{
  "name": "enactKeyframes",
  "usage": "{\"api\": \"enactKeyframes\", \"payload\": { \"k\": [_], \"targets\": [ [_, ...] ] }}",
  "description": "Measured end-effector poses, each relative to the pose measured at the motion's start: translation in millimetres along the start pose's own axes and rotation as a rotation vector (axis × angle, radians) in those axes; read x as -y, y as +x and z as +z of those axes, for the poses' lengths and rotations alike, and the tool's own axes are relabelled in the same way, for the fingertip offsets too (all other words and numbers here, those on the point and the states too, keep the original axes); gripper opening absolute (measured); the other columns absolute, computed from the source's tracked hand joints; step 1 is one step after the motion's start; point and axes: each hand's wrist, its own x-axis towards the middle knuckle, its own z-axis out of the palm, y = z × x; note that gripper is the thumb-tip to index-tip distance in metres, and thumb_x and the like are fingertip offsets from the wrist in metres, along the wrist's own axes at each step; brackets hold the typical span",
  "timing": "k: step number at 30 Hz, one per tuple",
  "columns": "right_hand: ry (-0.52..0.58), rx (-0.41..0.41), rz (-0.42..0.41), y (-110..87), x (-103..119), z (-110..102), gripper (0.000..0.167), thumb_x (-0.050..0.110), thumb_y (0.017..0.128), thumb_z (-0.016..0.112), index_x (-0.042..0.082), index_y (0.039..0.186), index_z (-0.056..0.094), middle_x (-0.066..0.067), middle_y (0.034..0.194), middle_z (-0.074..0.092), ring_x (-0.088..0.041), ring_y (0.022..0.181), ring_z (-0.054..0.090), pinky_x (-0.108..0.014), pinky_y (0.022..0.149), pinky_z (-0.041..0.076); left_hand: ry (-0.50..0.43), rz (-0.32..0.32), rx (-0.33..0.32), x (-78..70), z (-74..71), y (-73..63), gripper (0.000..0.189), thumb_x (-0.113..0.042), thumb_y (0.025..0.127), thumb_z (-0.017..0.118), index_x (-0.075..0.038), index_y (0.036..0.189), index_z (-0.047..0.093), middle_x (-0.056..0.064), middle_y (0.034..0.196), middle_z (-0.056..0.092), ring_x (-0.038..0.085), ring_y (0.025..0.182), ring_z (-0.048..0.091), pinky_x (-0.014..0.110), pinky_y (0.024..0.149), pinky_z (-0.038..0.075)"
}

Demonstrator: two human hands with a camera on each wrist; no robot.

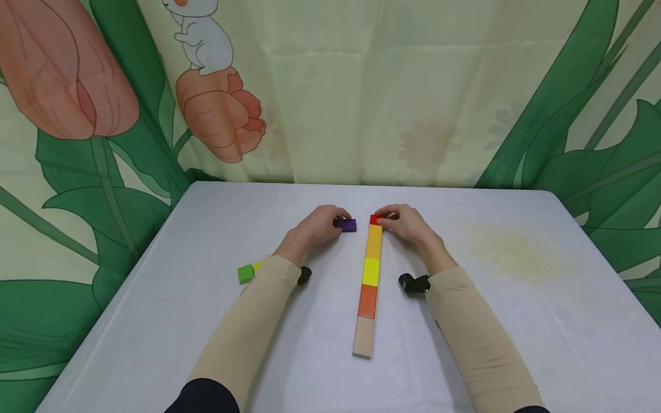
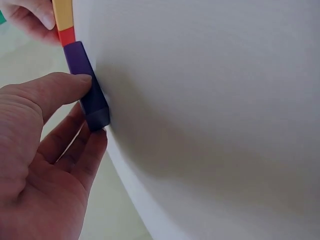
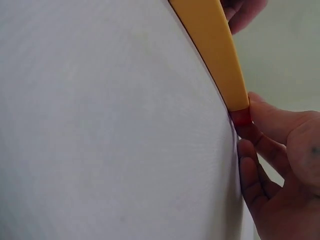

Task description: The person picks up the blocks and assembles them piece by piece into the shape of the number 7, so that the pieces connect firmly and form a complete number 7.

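Note:
My left hand [image 1: 317,225] pinches a dark purple block [image 1: 348,225] between thumb and fingers, left of the far end of a row of blocks. In the left wrist view the thumb lies on top of the purple block [image 2: 82,60]. My right hand [image 1: 408,222] holds a small red block [image 1: 375,219] at the row's far end, thumb and fingertips around it. Toward me the row continues with a golden-yellow block [image 1: 374,241], a bright yellow block [image 1: 370,271], an orange block [image 1: 368,301] and a plain wood block [image 1: 364,337], end to end.
A green block [image 1: 245,274] and a partly hidden yellow block [image 1: 256,267] lie by the left forearm. The white-covered table [image 1: 490,321] ends at the back against a printed curtain [image 1: 335,103]. Black wrist devices [image 1: 413,283] sit at both cuffs.

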Motion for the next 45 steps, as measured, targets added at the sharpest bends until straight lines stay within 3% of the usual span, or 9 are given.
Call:
{"api": "enactKeyframes", "payload": {
  "k": [9, 17, 45],
  "targets": [
    [0.030, 0.015, 0.020, 2.6, 1, 0, 0.033, 0.022, 0.100, 0.065, 0.009, 0.131, 0.067, -0.013, 0.128, 0.062, -0.033, 0.113, 0.053, -0.045, 0.101, 0.045, 0.004, 0.010, 0.007, -4.5, 2.3, 12.1, 0.038, -0.005, 0.097, 0.065, -0.012, 0.134, 0.066, 0.007, 0.127, 0.064, 0.022, 0.113, 0.055, 0.034, 0.105, 0.045],
    [0.031, 0.021, 0.014, 2.7, 0, -2, 0.032, 0.020, 0.100, 0.065, 0.010, 0.130, 0.069, -0.012, 0.127, 0.063, -0.033, 0.112, 0.054, -0.045, 0.099, 0.046, 0.010, 0.055, 0.012, -5.0, 4.2, 23.8, 0.037, -0.006, 0.098, 0.063, -0.011, 0.135, 0.065, 0.007, 0.129, 0.063, 0.022, 0.117, 0.055, 0.035, 0.107, 0.043],
    [0.043, 0.011, 0.004, 2.6, -3, -2, 0.031, 0.020, 0.100, 0.066, 0.009, 0.129, 0.069, -0.013, 0.124, 0.064, -0.033, 0.111, 0.054, -0.043, 0.098, 0.046, 0.017, 0.092, 0.034, -15.5, 3.7, 34.1, 0.039, -0.004, 0.099, 0.061, -0.008, 0.138, 0.063, 0.007, 0.132, 0.063, 0.021, 0.120, 0.054, 0.033, 0.109, 0.041]
  ]
}}
